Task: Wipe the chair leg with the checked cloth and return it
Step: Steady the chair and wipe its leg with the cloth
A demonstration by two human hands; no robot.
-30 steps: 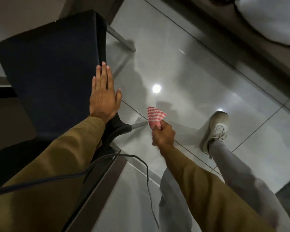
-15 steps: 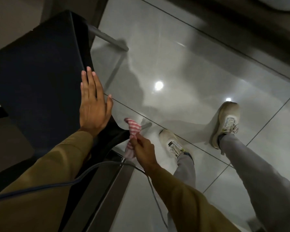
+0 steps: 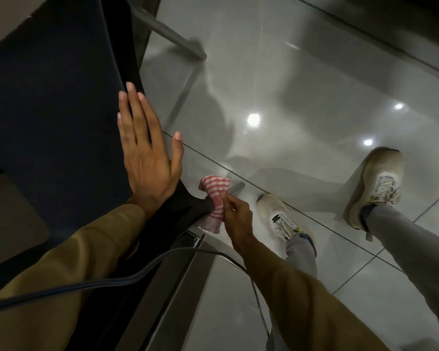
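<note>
Head view is showing right hand (image 3: 236,216) fingers pinching the checked cloth (image 3: 214,198) around the chair leg (image 3: 235,187); left hand (image 3: 147,158) fingers lying flat, released, on the chair back (image 3: 61,110)

Glossy grey tiled floor (image 3: 302,79) carries chair legs (image 3: 173,34) and two shoes (image 3: 375,183).

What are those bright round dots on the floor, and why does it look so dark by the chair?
Head view: the dots are ceiling lights mirrored in the glossy tiled floor, which also shows soft shadows; the dark chair takes little light, so its detail is lost; the wide lens bends straight tile lines; the checked cloth in the right hand looks slightly blurred.
</note>
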